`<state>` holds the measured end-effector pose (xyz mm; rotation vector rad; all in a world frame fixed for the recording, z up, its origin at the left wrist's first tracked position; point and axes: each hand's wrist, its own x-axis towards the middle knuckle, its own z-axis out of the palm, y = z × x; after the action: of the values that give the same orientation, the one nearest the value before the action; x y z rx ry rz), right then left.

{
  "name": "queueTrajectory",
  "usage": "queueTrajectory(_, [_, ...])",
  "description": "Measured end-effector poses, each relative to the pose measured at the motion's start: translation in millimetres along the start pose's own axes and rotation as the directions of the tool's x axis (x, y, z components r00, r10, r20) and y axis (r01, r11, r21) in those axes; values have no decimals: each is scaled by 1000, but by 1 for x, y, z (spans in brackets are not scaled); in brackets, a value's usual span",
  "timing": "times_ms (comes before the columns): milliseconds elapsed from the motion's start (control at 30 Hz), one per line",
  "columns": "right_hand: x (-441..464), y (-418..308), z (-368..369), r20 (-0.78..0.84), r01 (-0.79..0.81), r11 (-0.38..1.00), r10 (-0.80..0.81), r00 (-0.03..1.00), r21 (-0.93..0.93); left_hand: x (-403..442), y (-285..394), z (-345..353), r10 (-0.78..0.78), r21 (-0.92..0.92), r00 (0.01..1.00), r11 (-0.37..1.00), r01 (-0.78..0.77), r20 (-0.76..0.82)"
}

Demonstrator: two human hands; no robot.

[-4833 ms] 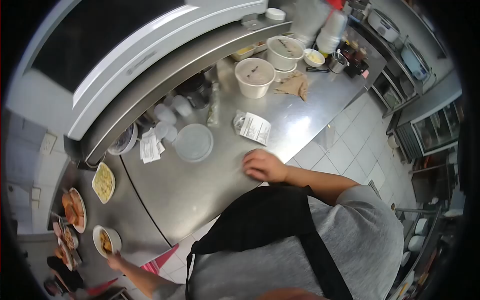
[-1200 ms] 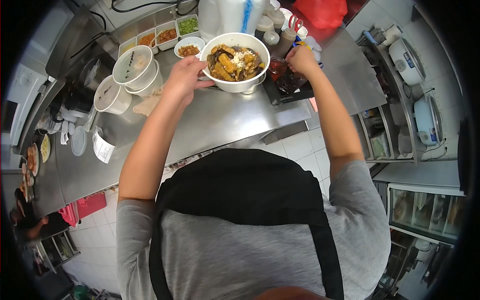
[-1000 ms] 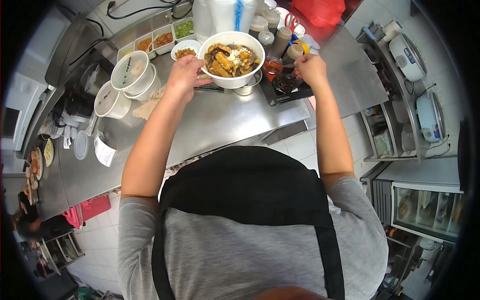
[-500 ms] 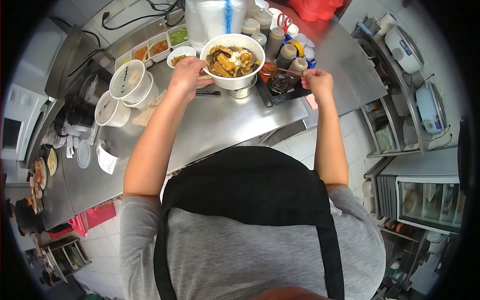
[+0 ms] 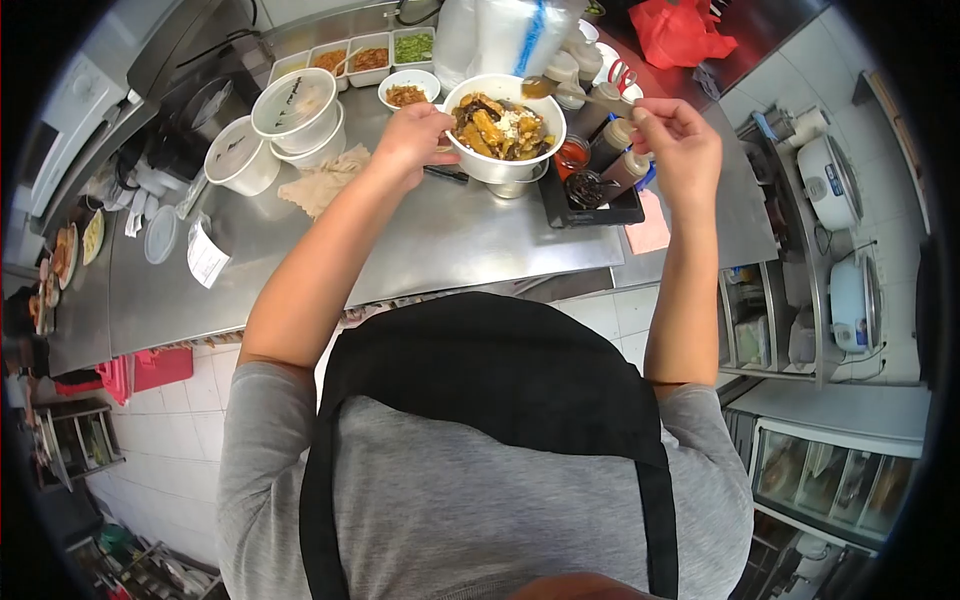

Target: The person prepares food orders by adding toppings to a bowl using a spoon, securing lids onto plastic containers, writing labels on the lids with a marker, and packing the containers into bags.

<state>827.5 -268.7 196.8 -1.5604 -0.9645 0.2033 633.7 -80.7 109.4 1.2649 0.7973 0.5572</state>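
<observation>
My left hand (image 5: pixel 415 145) grips the left rim of a white bowl (image 5: pixel 504 168). In the bowl lie glossy brown, sauced pieces of food (image 5: pixel 500 128), topped with chopped pale bits. Beneath the bowl shows part of a small metal cup (image 5: pixel 512 188). My right hand (image 5: pixel 680 145) pinches the handle end of a spoon (image 5: pixel 538 88), whose brown-coated head is over the bowl's upper right rim. Below that hand, a black tray (image 5: pixel 590 213) holds a jar of dark sauce (image 5: pixel 586 187), a jar of red sauce (image 5: pixel 573 153) and several squeeze bottles (image 5: pixel 627 172).
Left of the bowl stand stacked lidded tubs (image 5: pixel 293 108), a beige cloth (image 5: pixel 323 180) and a small dish of brown topping (image 5: pixel 407 92). Behind are topping trays (image 5: pixel 370 60) and plastic bags (image 5: pixel 505 40). A receipt (image 5: pixel 207 253) lies on the steel counter (image 5: pixel 440 245).
My right hand has lifted the spoon from above the sauce tray to the bowl's upper right rim. My left hand still holds the bowl. The whole view has shifted.
</observation>
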Motion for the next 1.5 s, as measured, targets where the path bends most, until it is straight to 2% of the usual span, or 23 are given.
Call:
queueTrajectory(67, [-9,-4,15,52,30,999,-28,998,-22,-1,-2,-2,2,-10,1000,1000,-2,-6])
queueTrajectory(200, [-6,0,26,15,204,932,-209,978,-300,-8,-1,-4,4,-15,1000,1000,-4,-13])
queueTrajectory(300, [-5,-3,24,14,322,866,-344,939,-383,-10,-2,-5,-1,-12,1000,1000,1,-32])
queueTrajectory(400, [-8,-12,26,29,385,851,-402,915,-356,-11,-4,-5,14,-13,1000,1000,-15,-26])
queueTrajectory(500, [-10,-30,30,0,499,787,-536,845,-362,-11,-3,-5,7,11,1000,1000,-7,-28])
queueTrajectory(633, [-11,-41,28,-93,525,761,-596,797,-381,-13,-4,-5,9,18,1000,1000,-9,-15])
queueTrajectory(733, [-13,-24,22,36,617,649,-675,737,-445,-16,-3,-5,5,12,1000,1000,-5,-7])
queueTrajectory(767, [-15,-13,22,101,593,683,-615,782,-427,-16,-3,-5,5,11,1000,1000,-5,-8])
queueTrajectory(800, [-18,-2,24,91,517,770,-524,847,-373,-16,-4,-4,6,12,1000,1000,-6,-8])
queueTrajectory(867, [-18,20,23,7,216,958,-219,976,-190,-18,-4,-4,5,-5,1000,1000,-5,-10])
queueTrajectory(900, [-14,24,19,-12,93,994,-94,996,-60,-19,-3,-3,5,-13,1000,1000,-5,-11])
queueTrajectory(967, [-5,32,8,3,-158,966,161,987,204,-21,-2,-2,-19,-93,1000,996,17,-20])
queueTrajectory(1067, [6,51,-21,-26,-182,908,207,978,376,-27,-2,-2,-13,-190,999,982,6,-34])
queueTrajectory(1133, [10,59,-42,-103,-74,973,98,990,220,-35,-5,-9,18,-217,998,976,-29,-54])
queueTrajectory(1200, [20,73,-50,-56,-88,996,86,995,-29,-48,-6,-27,60,-209,994,975,-77,-89])
queueTrajectory(1233, [22,75,-46,-29,-9,965,1,1000,-264,-58,-8,-35,71,-153,985,983,-96,-158])
queueTrajectory(1300, [22,75,-30,107,200,744,-172,979,-637,-83,-16,-56,66,-124,967,987,-99,-246])
queueTrajectory(1333, [25,80,-21,184,294,682,-231,955,-670,-97,-21,-68,64,-109,954,989,-100,-294])
queueTrajectory(1467, [40,101,6,443,476,480,-189,876,-737,-154,-59,-119,-46,-125,875,992,-17,-482])
queueTrajectory(1500, [43,105,8,472,513,470,-212,856,-719,-168,-65,-130,-77,-152,845,988,-5,-530])
